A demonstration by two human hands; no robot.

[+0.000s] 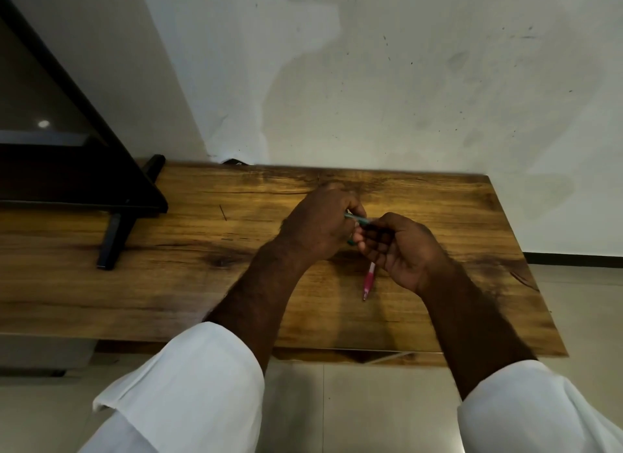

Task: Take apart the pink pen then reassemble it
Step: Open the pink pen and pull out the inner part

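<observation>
Both hands, left hand [315, 225] and right hand [401, 247], have fingers clamped on a slim green pen [359, 219]; the slim pink-and-white plastic pen [368, 280] lies untouched on the brown wooden counter [202, 250], risking the wrong pen's disassembly.

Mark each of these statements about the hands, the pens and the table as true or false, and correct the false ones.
1. The pink pen lies on the wooden table. True.
2. Both hands are working on the pink pen. False: the left hand and right hand hold a green pen between them.
3. The pink pen sits near the right hand. True.
4. The person wears black sleeves. False: the sleeves are white.
</observation>
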